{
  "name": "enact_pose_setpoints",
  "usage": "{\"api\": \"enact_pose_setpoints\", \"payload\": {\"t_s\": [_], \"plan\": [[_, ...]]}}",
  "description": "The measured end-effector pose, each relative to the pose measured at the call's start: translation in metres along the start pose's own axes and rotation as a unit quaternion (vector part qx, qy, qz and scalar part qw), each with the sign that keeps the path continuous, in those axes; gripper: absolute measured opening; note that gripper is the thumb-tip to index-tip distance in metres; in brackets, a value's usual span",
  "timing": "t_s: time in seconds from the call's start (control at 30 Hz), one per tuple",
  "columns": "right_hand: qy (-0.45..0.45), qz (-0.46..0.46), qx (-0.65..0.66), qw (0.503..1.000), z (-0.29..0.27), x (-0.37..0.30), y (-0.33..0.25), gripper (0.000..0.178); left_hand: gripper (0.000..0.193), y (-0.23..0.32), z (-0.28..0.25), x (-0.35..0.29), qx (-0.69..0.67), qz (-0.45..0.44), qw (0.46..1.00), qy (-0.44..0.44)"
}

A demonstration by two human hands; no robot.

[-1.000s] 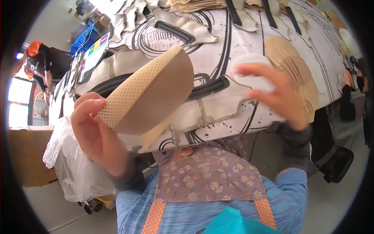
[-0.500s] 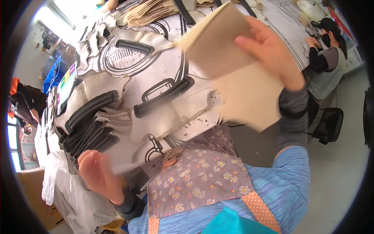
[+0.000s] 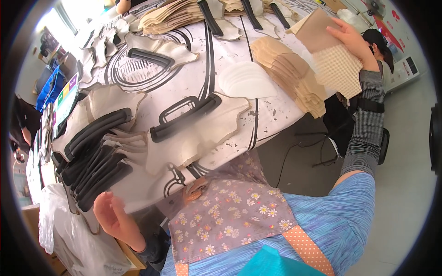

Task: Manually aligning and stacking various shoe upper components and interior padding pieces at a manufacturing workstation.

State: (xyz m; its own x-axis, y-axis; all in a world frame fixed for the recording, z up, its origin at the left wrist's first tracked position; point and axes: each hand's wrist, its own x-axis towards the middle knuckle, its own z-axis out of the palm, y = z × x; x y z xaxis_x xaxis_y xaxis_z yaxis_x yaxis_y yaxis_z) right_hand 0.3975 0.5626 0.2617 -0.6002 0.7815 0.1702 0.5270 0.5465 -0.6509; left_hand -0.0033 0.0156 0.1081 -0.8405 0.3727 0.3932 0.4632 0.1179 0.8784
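Observation:
My right hand [image 3: 353,42], out at the far right over the table edge, grips a cut fabric piece [image 3: 338,69] that is smooth tan on one part and cream mesh on the other. Just left of it lies a fanned stack of tan fabric pieces [image 3: 292,76]. My left hand [image 3: 115,220] hangs at the table's near left edge, loosely curled and holding nothing. Close above it is a stack of grey fabric pieces with black padded strips [image 3: 94,177]. In front of me lies a grey fabric piece [image 3: 216,126] with a black strip and a black loop.
White oval pieces [image 3: 244,79] lie mid-table beside the tan stack. More tan pieces [image 3: 172,17] are piled at the far side. A white plastic bag [image 3: 76,234] hangs at the lower left. A person [image 3: 378,43] sits beyond my right hand.
My right hand has swung to the right and away with the fabric piece, uncovering the tan stack and white pieces. My left hand has barely moved.

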Motion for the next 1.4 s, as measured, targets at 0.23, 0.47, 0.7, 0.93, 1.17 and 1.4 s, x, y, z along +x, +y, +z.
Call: {"api": "enact_pose_setpoints", "payload": {"t_s": [0.23, 0.47, 0.7, 0.93, 1.17, 1.4], "plan": [[0.577, -0.071, 0.247, 0.775, 0.009, -0.005, -0.01, 0.025, 0.021, -0.006, -0.004, -0.002, 0.006, -0.008, 1.0, 0.01], [0.54, 0.165, 0.656, 0.501, 0.187, 0.01, 0.058, 0.019, 0.029, -0.023, -0.002, 0.001, -0.008, -0.026, 1.0, -0.009], [0.307, 0.045, 0.574, 0.758, 0.245, 0.006, 0.117, 0.01, 0.024, -0.03, -0.022, -0.005, 0.081, 0.002, 0.997, 0.019], [0.049, 0.206, 0.768, 0.604, 0.228, -0.016, 0.063, 0.017, 0.014, -0.046, -0.018, -0.011, 0.072, 0.013, 0.997, -0.034], [-0.091, 0.036, 0.44, 0.893, 0.328, -0.017, -0.136, 0.014, 0.01, -0.059, -0.014, -0.005, 0.081, 0.052, 0.995, -0.03], [-0.019, -0.471, -0.055, 0.88, 0.459, 0.0, -0.257, 0.031, 0.01, -0.101, 0.014, -0.013, 0.221, 0.134, 0.966, 0.022]]}}
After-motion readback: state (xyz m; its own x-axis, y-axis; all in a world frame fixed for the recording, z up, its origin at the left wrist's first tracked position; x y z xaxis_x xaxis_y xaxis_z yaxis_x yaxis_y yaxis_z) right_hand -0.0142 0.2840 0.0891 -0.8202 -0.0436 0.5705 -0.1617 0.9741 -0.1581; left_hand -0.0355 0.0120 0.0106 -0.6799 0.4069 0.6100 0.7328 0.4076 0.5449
